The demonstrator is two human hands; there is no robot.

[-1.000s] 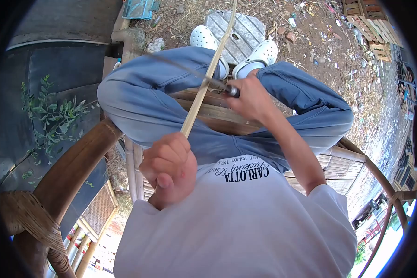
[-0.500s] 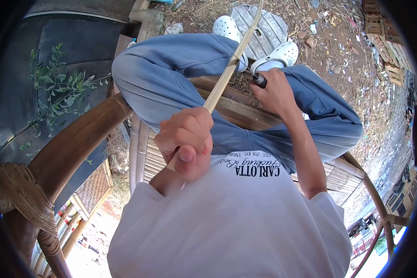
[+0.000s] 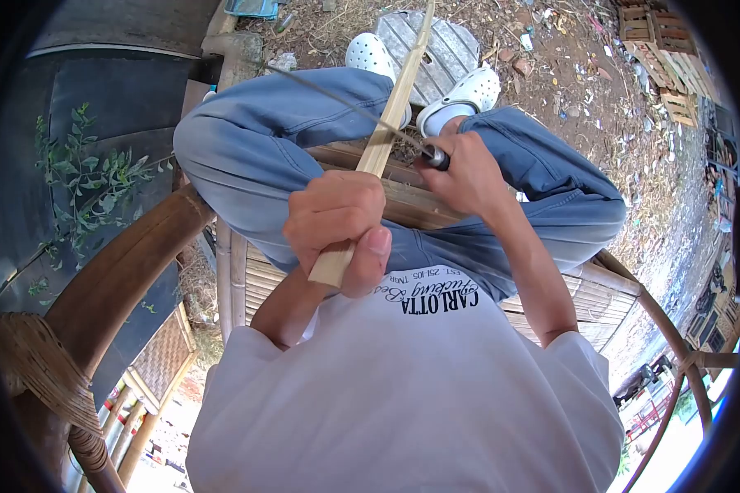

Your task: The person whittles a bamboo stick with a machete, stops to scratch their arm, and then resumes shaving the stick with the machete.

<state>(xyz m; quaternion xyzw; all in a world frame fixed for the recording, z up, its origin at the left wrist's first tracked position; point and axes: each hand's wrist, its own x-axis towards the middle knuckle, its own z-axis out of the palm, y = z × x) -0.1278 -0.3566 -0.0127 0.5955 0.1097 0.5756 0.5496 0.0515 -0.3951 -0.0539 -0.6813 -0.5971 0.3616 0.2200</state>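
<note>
Left hand (image 3: pixel 337 222): fingers are clamping around a long, pale, flat wooden strip (image 3: pixel 396 107) close to its near end, which is protruding below the fist toward the white printed T-shirt (image 3: pixel 403 386). Long axis of the strip is running forward and slightly right, between the knees of the blue trousers (image 3: pixel 247 156), the far part passing above the grey slatted round panel (image 3: pixel 444 70) and reaching the top edge of the view. Right hand (image 3: pixel 469 172): fingers are closing around the black handle of a knife with a long, thin, dark blade (image 3: pixel 337 96). Blade is pointing forward-left, crossing the strip's line ahead of the left fist; contact cannot be told. White perforated clogs (image 3: pixel 473 92) are resting at the panel.
</note>
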